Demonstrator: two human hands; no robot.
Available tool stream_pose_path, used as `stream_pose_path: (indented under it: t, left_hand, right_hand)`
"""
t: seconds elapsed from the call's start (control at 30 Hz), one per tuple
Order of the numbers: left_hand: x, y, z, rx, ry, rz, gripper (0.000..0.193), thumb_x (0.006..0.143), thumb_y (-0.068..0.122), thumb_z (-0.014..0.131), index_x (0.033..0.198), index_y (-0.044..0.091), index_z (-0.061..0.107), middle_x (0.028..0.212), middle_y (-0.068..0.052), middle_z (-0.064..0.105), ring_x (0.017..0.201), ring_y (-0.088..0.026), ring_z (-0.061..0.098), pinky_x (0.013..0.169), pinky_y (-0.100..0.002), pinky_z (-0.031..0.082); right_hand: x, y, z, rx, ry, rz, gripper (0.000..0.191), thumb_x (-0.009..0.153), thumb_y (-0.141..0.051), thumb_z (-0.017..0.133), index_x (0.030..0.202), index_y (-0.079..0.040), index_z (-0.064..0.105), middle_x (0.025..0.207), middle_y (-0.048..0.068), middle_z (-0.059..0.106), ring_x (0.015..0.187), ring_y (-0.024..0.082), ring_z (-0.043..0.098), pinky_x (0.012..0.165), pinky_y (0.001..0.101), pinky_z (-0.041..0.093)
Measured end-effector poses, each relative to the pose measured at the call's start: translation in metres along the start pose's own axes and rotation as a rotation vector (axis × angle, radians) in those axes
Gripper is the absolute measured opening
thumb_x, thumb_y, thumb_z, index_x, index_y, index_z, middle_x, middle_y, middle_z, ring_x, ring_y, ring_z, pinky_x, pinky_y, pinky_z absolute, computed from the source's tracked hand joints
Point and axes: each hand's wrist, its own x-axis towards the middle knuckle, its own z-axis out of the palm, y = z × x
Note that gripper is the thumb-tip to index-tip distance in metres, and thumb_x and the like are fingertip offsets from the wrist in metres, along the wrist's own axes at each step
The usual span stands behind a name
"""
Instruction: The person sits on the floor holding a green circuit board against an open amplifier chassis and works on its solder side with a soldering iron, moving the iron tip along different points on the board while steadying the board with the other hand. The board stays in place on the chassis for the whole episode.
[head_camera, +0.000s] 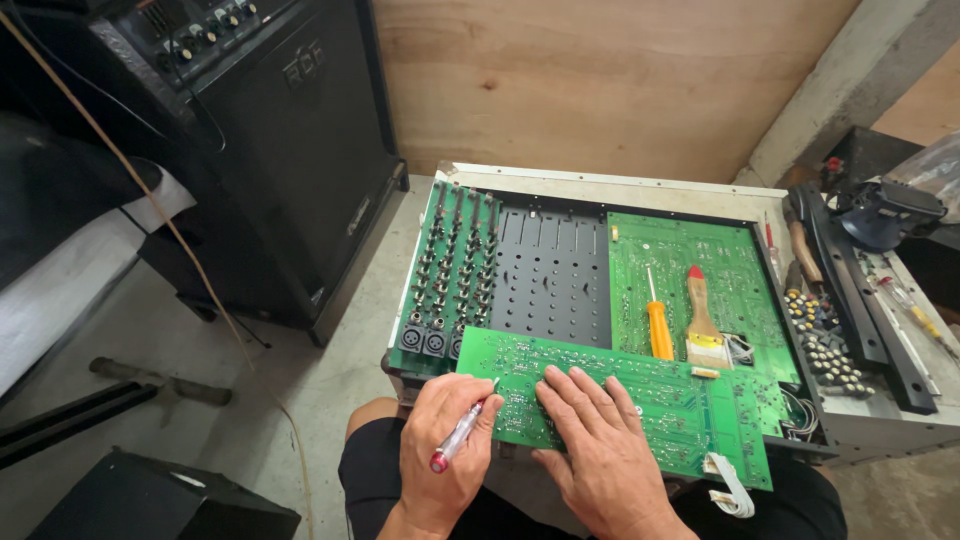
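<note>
Green board (640, 400) held down across open mixer chassis (600, 185), near edge.

A red-tipped pen (458, 436) is gripped in the left hand (445, 450), tip set on the board's left end. The right hand (600, 440) is laid flat, fingers spread, on the board. An orange screwdriver (658, 325) and a brush (702, 320) are left just beyond, on the far board.
</note>
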Motion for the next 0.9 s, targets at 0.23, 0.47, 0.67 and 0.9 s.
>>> stream_pose_path:
  t: [0.23, 0.47, 0.67, 0.9]
  left_hand:
    - [0.0003, 0.0003, -0.0004, -0.010, 0.006, 0.009, 0.016, 0.087, 0.011, 0.078, 0.099, 0.005, 0.070, 0.095, -0.012, 0.073, 0.093, -0.032, 0.070, 0.079, -0.039, 0.058]
    - [0.0003, 0.0010, -0.0008, -0.008, 0.004, -0.004, 0.016, 0.087, 0.011, 0.078, 0.099, 0.005, 0.070, 0.095, -0.012, 0.073, 0.093, -0.032, 0.071, 0.079, -0.038, 0.058]
    - [-0.0007, 0.0018, -0.0006, -0.013, 0.014, -0.004, 0.016, 0.087, 0.011, 0.078, 0.099, 0.005, 0.070, 0.095, -0.012, 0.073, 0.093, -0.032, 0.071, 0.079, -0.038, 0.058]
    - [-0.0003, 0.0027, -0.0009, -0.014, 0.008, 0.011, 0.016, 0.087, 0.010, 0.078, 0.099, 0.005, 0.069, 0.095, -0.012, 0.073, 0.094, -0.033, 0.070, 0.080, -0.039, 0.058]
  right_hand:
    - [0.0007, -0.0015, -0.0030, 0.011, -0.001, 0.016, 0.073, 0.076, -0.035, 0.077, 0.140, -0.010, 0.052, 0.149, 0.008, 0.048, 0.141, 0.029, 0.038, 0.117, 0.0510, 0.020]
    - [0.0023, -0.0024, -0.0059, 0.023, 0.004, 0.018, 0.072, 0.075, -0.036, 0.077, 0.139, -0.011, 0.053, 0.149, 0.007, 0.049, 0.141, 0.028, 0.039, 0.117, 0.0504, 0.021]
    - [0.0026, -0.0033, -0.0074, 0.022, -0.016, 0.039, 0.072, 0.075, -0.036, 0.077, 0.138, -0.012, 0.053, 0.149, 0.006, 0.050, 0.140, 0.028, 0.040, 0.117, 0.0505, 0.021]
    - [0.0035, -0.0044, -0.0095, 0.030, 0.013, 0.029, 0.072, 0.074, -0.035, 0.078, 0.138, -0.012, 0.053, 0.148, 0.006, 0.051, 0.140, 0.028, 0.041, 0.117, 0.0513, 0.022]
